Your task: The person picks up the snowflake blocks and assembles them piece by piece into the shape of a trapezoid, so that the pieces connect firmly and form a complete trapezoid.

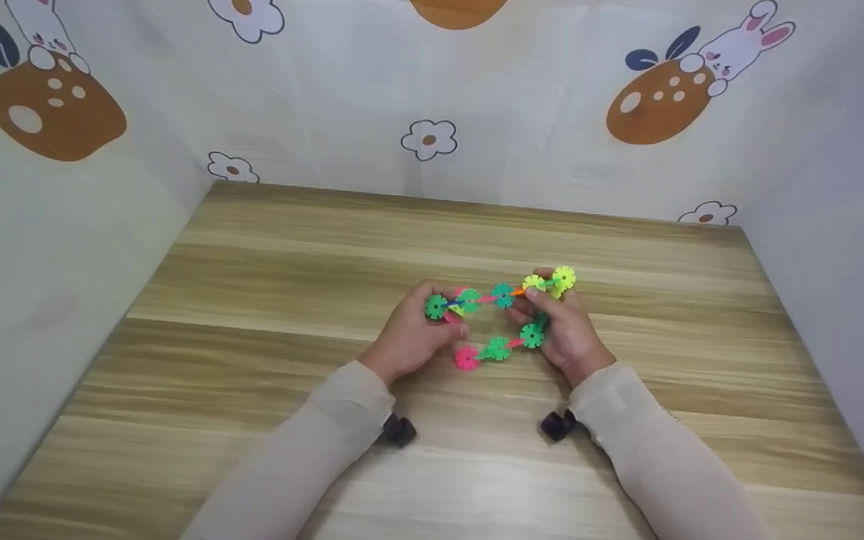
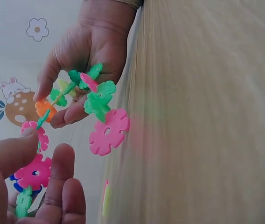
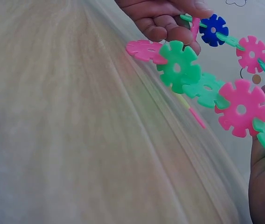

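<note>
A chain of interlocking flower-shaped plastic discs (image 1: 503, 295) in green, pink, blue, orange and yellow is held above the table, bent into an open loop. My left hand (image 1: 415, 330) grips it by the left part, near a blue disc (image 3: 213, 30) and a pink disc (image 2: 33, 172). On the other side my right hand (image 1: 571, 334) pinches it by an orange disc (image 2: 45, 111), its thumb on top. One end hangs free towards me, finishing in a pink disc (image 1: 466, 358). The right hand's fingers partly hide the bend.
A small pink and yellow piece (image 3: 197, 115) shows beyond the chain, seemingly on the table. The wooden table (image 1: 289, 255) is bordered by a pale printed cloth (image 1: 342, 97) at the back and sides. Dark wrist-worn devices (image 1: 400, 431) sit under both sleeves.
</note>
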